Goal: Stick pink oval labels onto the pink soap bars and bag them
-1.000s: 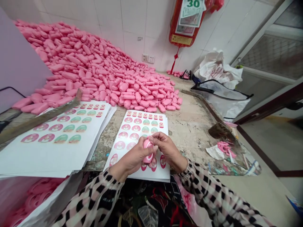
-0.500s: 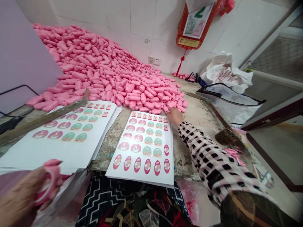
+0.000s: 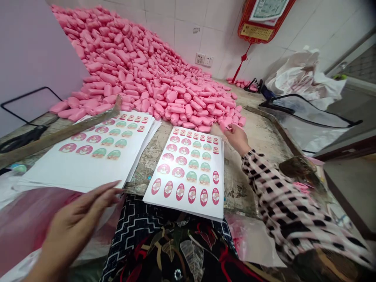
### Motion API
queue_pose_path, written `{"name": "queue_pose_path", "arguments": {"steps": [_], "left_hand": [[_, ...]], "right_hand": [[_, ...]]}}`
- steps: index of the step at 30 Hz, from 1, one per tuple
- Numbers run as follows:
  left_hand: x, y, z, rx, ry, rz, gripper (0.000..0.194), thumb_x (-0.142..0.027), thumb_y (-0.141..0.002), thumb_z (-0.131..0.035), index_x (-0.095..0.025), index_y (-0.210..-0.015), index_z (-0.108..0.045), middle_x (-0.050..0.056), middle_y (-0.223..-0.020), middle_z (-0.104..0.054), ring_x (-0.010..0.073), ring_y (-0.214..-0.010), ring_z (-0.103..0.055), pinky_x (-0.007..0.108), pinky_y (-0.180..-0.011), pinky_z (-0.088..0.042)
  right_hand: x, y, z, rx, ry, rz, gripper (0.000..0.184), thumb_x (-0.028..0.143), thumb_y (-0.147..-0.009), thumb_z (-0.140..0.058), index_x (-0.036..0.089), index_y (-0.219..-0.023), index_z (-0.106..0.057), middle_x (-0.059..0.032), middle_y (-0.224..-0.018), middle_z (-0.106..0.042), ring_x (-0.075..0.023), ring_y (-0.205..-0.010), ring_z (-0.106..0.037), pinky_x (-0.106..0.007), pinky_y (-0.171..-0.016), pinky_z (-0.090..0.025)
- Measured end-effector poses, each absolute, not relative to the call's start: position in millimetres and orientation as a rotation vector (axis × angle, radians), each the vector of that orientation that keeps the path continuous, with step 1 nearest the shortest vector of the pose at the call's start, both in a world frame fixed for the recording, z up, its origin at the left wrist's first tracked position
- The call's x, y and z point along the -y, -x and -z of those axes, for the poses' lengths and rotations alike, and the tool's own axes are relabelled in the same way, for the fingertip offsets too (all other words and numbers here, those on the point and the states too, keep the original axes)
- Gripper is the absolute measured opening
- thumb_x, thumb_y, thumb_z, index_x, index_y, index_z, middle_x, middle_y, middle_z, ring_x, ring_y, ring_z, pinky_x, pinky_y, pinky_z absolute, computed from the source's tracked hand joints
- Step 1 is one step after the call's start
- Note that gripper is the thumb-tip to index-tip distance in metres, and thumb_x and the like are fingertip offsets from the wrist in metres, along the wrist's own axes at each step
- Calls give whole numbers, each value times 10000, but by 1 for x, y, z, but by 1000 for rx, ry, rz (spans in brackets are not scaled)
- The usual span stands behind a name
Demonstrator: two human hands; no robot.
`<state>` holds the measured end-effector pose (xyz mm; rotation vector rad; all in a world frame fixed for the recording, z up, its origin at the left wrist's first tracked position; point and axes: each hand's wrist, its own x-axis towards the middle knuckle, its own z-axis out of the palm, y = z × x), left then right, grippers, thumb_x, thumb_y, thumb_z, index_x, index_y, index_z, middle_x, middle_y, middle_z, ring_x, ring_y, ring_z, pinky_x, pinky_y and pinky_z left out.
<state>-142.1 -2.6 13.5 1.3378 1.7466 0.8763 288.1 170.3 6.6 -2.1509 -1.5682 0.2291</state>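
Note:
My left hand is in the air at lower left, just in front of the left stack of sticker sheets. Its fingers are stretched out, and nothing shows in them. At the front right edge of the heap of pink sausage-shaped packets, my right hand has its fingertips closed on a pink packet; the fingers partly hide it. Left of that hand lies a second stack of sticker sheets, printed with pink and green half-round and oval labels. It overhangs the table's front edge above my lap.
A wooden strip lies across the left sheets. Black-handled scissors are beside it. To the right are a clear bag with black edging, crumpled white plastic and a raised table edge. A calendar hangs behind.
The pink packet in my left hand is gone from it, and the fingers have straightened. My right hand remains at the heap's edge. The whole view has shifted.

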Motion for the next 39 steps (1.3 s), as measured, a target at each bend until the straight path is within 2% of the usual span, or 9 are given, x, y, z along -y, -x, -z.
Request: {"name": "queue_pose_path", "arguments": {"steps": [4, 7, 9, 11, 15, 19, 24, 28, 39], "left_hand": [[-12, 51, -17, -1310, -1200, -755, 436, -485, -768, -591, -223, -1115, -632, 50, -991, -695, 228, -855, -648, 394, -880, -474], [-22, -5, -11, -993, -953, -762, 511, -435, -787, -600, -221, -1245, -531, 83, -1150, -632, 217, -979, -620, 361, -888, -461], [-23, -29, -5, -831, -815, -754, 488, -428, -794, -597, -198, -1220, -542, 101, -1149, -624, 218, -993, -607, 350, -869, -462], [-21, -43, 1, -751, -734, -752, 412, -415, -800, -592, -170, -1132, -591, 107, -1119, -628, 215, -985, -600, 333, -853, -458], [-21, -42, 2, -792, -785, -793, 265, -342, -771, -629, -160, -963, -616, 66, -942, -661, 181, -869, -609, 302, -800, -458], [-26, -36, -2, -1048, -1337, -671, 209, -338, -736, -645, -190, -876, -597, -6, -725, -622, 149, -660, -573, 282, -658, -447], [-26, -51, -1, -941, -2278, -323, 314, -337, -833, -497, -242, -1119, -585, 41, -1105, -614, 216, -963, -581, 342, -823, -442], [-28, -64, 5, -901, -2529, -112, 505, -397, -843, -474, -250, -1325, -429, 79, -1437, -365, 264, -1107, -543, 380, -871, -450], [-34, -69, 3, -873, -2682, 92, 466, -377, -813, -495, -286, -1270, -486, 107, -1479, -279, 289, -952, -620, 421, -753, -489]], "right_hand": [[-91, -246, -16, 1268, 1481, -1055, 422, 456, -778, -568, 231, -1131, -519, 20, -774, -579, -68, -477, -382, -207, -449, -310], [-28, -204, -17, 1012, 1284, -1448, 377, 441, -765, -615, 245, -1069, -510, 77, -620, -456, -45, -403, -224, -193, -379, -198], [4, -183, -14, 920, 1221, -1569, 343, 447, -779, -607, 244, -1033, -500, 88, -568, -425, -49, -395, -228, -191, -380, -199], [25, -176, -9, 967, 1170, -1593, 315, 437, -788, -607, 243, -1016, -510, 51, -661, -509, -69, -487, -386, -203, -477, -338], [33, -205, 4, 1321, 1358, -1379, 296, 446, -827, -555, 251, -1050, -566, -7, -877, -572, -139, -806, -540, -281, -741, -425], [17, -248, 18, 1649, 1867, -618, 280, 398, -904, -413, 237, -952, -637, -36, -911, -589, -180, -878, -551, -309, -768, -398], [2, -258, 25, 1880, 2020, -174, 191, 321, -899, -435, 235, -904, -605, -34, -908, -613, -183, -875, -554, -292, -734, -381], [-2, -257, 25, 1954, 2068, -65, 183, 319, -904, -430, 242, -877, -595, -42, -904, -603, -178, -846, -552, -280, -680, -368], [-15, -270, 22, 2048, 1996, -183, 176, 320, -891, -453, 228, -868, -602, -15, -888, -607, -153, -841, -559, -260, -670, -362]]}}
